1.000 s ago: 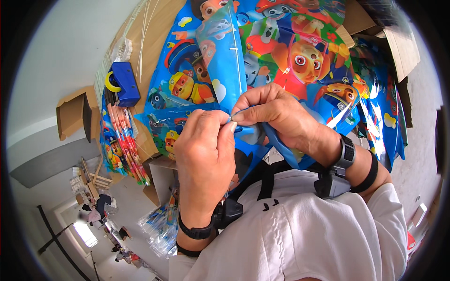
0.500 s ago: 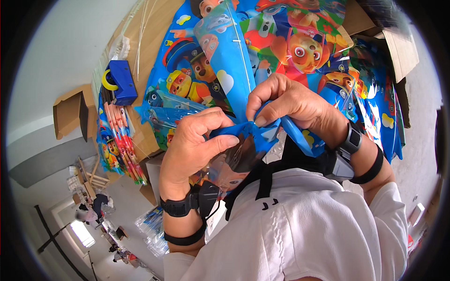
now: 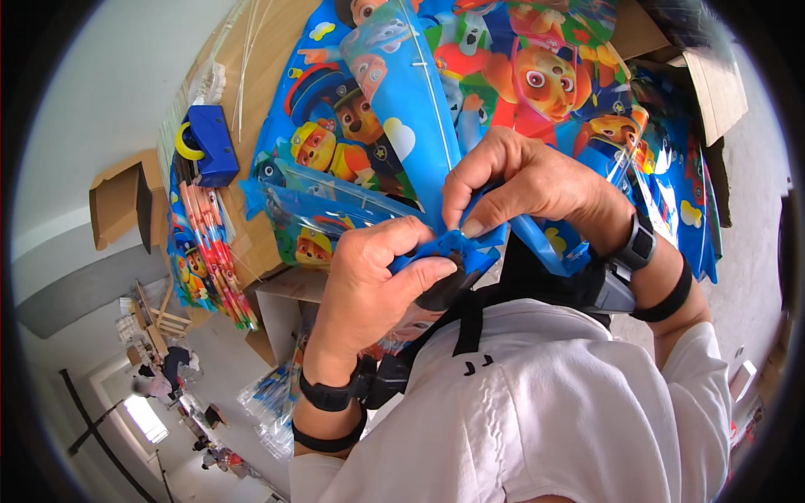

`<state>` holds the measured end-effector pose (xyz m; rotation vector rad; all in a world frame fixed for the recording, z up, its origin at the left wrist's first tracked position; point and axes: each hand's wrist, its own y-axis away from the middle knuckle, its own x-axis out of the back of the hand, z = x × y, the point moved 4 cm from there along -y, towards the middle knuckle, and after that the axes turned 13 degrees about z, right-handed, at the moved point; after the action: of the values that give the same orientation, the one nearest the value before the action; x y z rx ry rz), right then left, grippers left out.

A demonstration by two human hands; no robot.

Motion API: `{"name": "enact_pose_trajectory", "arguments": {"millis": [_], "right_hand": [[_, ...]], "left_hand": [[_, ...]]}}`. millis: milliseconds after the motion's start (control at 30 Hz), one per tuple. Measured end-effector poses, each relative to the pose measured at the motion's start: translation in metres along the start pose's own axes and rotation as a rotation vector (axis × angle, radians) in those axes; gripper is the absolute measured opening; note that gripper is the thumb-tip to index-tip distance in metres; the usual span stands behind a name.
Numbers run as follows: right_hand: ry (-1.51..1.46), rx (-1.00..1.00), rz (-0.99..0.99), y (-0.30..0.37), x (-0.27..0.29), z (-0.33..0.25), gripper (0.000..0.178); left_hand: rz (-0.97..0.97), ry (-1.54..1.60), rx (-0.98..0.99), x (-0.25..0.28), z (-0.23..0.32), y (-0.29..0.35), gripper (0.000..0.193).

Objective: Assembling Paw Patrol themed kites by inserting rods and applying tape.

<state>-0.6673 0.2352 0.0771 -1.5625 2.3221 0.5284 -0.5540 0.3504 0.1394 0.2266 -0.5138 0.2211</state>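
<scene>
A blue plastic sheet with colourful cartoon-dog prints (image 3: 407,134) covers most of the table ahead of me. Its gathered blue edge (image 3: 470,243) is between my two hands, close to my body. My left hand (image 3: 365,281) pinches this edge between thumb and forefinger. Just to its right, my right hand (image 3: 537,189) grips the film with thumb and forefinger pressed together. The fingertips nearly meet, and the folds hide whether anything small is held there. Beneath my right wrist hangs a folded blue strip (image 3: 541,243).
At the left table edge (image 3: 251,126) stand a blue tape dispenser (image 3: 216,147) and a bundle of rolled printed sheets (image 3: 216,256). Thin white rods (image 3: 250,71) lie farther off. Open cardboard boxes are left (image 3: 117,193) and right (image 3: 714,96). Clear-wrapped items (image 3: 272,402) sit low left.
My left hand has moved right, closer to my right hand, and the gathered film between them is bunched tighter. My right hand keeps its pinch nearly in place.
</scene>
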Motion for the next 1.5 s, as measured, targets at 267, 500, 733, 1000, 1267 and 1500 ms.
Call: {"name": "enact_pose_trajectory", "arguments": {"millis": [267, 500, 733, 1000, 1267, 1500], "right_hand": [[0.096, 0.026, -0.115, 0.005, -0.004, -0.006, 0.013], [0.132, 0.046, -0.144, 0.008, -0.010, -0.008, 0.013], [0.074, -0.009, -0.123, 0.009, -0.015, 0.004, 0.014], [-0.278, -0.131, 0.146, 0.010, -0.010, 0.026, 0.015], [-0.482, -0.167, 0.184, 0.003, -0.018, 0.033, 0.015], [-0.520, -0.201, 0.237, -0.002, -0.024, 0.037, 0.018]], "left_hand": [[0.150, -0.557, -0.850, -0.004, 0.026, 0.014, 0.018], [0.090, -0.591, -0.922, -0.004, 0.031, 0.017, 0.020], [-0.213, -0.187, -0.525, 0.015, 0.010, -0.015, 0.022], [0.566, -0.433, -0.690, 0.008, 0.018, 0.014, 0.029], [0.577, -0.586, -0.595, -0.017, 0.002, 0.027, 0.032], [0.593, -0.357, -0.364, -0.004, 0.002, 0.029, 0.015]]}}
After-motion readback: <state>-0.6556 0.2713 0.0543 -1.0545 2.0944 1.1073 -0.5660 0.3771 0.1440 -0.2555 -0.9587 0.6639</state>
